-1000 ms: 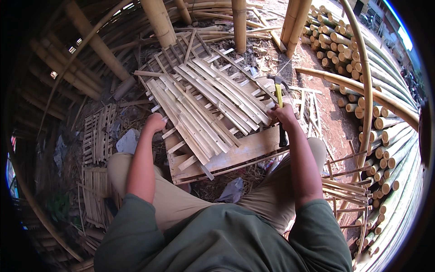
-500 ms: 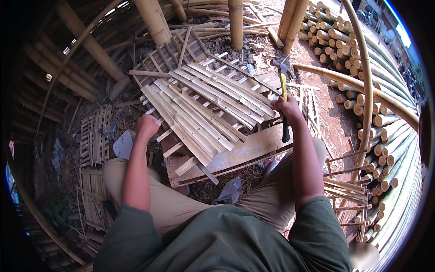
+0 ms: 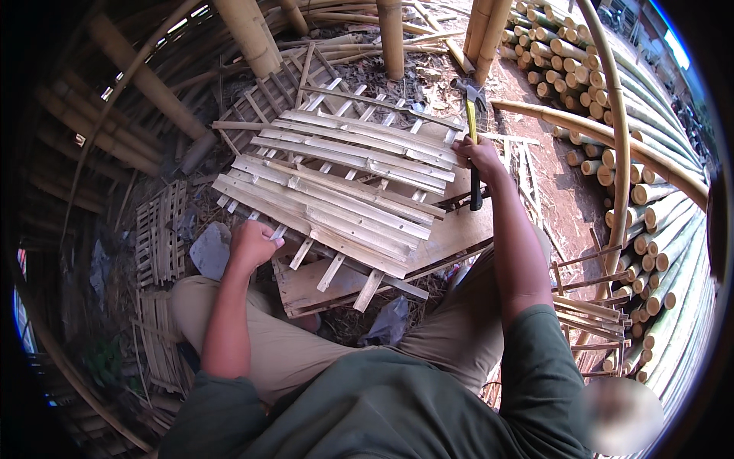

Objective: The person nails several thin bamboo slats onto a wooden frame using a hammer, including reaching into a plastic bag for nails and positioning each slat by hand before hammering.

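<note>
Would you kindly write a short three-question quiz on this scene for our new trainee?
1. Multiple choice: which hand holds the hammer?
A) left
B) right
C) neither
2. True or false: the hammer's handle is entirely red.
3. Fill in: the left hand grasps the wooden panel by the end of a ____.

Key: 1. B, the right hand. 2. False; it is yellow and black. 3. Slat.
</note>
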Available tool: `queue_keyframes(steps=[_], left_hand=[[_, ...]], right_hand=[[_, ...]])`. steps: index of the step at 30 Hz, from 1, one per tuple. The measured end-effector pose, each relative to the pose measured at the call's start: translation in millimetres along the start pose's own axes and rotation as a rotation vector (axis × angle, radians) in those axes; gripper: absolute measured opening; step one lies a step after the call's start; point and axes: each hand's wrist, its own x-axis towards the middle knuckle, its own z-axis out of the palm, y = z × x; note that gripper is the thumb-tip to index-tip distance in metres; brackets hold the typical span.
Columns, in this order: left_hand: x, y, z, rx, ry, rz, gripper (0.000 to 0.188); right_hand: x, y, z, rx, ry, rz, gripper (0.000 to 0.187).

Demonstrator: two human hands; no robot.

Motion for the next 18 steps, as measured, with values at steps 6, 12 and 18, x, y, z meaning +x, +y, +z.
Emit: queue_keyframes(steps=[6,12,18], left_hand=[[-3.1,3.6,20.3,0.059,-0.110,-0.031,0.024],[-7.7,29.2,35.7,0.298,-0.183,0.051,0.026],[-19.0,99.6,5.2,0.585,-0.135,0.131,0.025]], right_hand=[[4.5,3.6,5.6,-0.058,0.107,-0.039,0.024],[13.2,13.8,-2.5,-0.824,0.346,-0.013,0.034],[3.8,6.1,11.0,-0.938,0.474,-0.013,0.044]])
